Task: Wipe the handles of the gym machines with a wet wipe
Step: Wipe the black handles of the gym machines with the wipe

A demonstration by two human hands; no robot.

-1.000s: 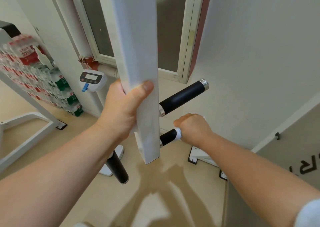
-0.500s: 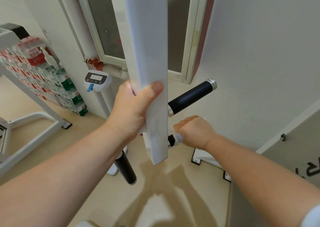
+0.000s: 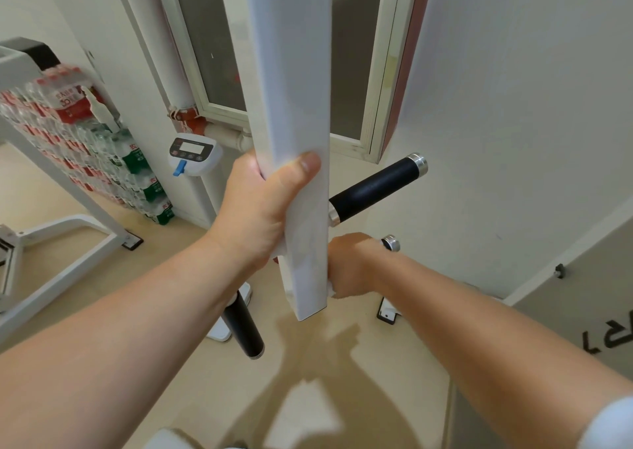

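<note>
Head view: shrink-wrapped packs (image 3: 85, 147) of water bottles stand stacked on the floor at far left against the wall. The bottles inside carry red and green labels, though the stack is blurred. A white machine frame (image 3: 68, 229) runs in front of them.

The floor (image 3: 205, 397) is beige and glossy and the walls are white. A frosted window (image 3: 219, 54) sits behind, with a white pipe (image 3: 161, 37) beside it and a small digital display (image 3: 193, 152) with a blue tab lower down.

My left grip (image 3: 260, 208) is clamped round the white post (image 3: 291, 71) of the machine, thumb across its front face. An upper handle (image 3: 376, 186), black with steel ends, juts out to the right of the post. A third black handle (image 3: 245, 328) shows below my left wrist.

My right grip (image 3: 349, 267) is curled tight round the lower handle (image 3: 390, 244), hard against the post, so only its steel end cap shows. Of the wet wipe (image 3: 330, 287) I see just a white sliver under my fist, beside the post's edge.
</note>
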